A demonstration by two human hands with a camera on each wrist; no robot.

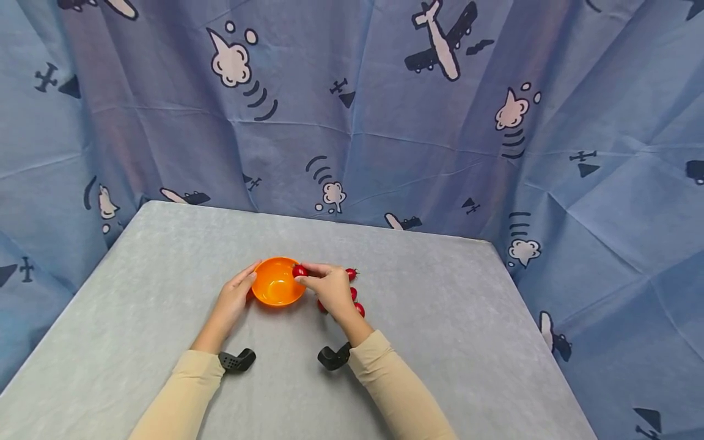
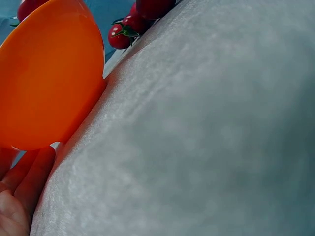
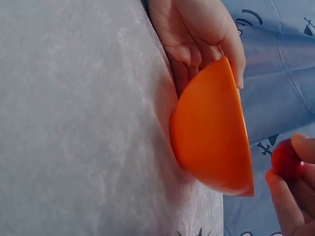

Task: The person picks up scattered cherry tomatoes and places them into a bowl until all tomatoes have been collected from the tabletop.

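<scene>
An orange bowl (image 1: 277,293) stands upright on the table. My left hand (image 1: 233,299) holds it from the left, thumb at the rim and fingers low against the side. In the right wrist view the left hand (image 3: 199,29) shows behind the bowl (image 3: 211,132). My right hand (image 1: 332,290) pinches a red cherry tomato (image 1: 299,271) between thumb and fingertips, just over the bowl's right rim. The right wrist view has this tomato (image 3: 286,160) apart from the bowl, beyond its rim. The inside of the bowl shows bare orange in the head view.
Several more cherry tomatoes (image 1: 359,309) with green stems lie on the table (image 1: 440,342) beside and partly behind my right hand. In the left wrist view a tomato (image 2: 119,37) sits past the bowl. A blue curtain (image 1: 385,122) with printed planes hangs behind the table.
</scene>
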